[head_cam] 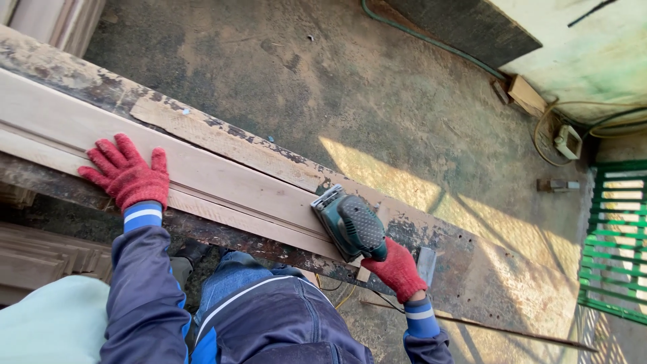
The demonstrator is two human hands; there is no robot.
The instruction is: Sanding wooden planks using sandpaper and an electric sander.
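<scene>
A long pale wooden board (222, 182) with a moulded edge lies along a worn, paint-flaked workbench (465, 259). My left hand (128, 173), in a red knit glove, presses flat on the board near its left part, fingers spread. My right hand (397, 269), also red-gloved, grips the rear of a dark green electric sander (350, 224). The sander's pad rests on the board's right end. Blue jacket sleeves and jeans show below.
Dusty concrete floor (350, 87) stretches beyond the bench. A green hose (431, 42) runs along the far wall. A cable coil and a white socket box (567, 140) lie at right, beside a green metal grille (617, 236). Stacked mouldings (40, 253) sit at lower left.
</scene>
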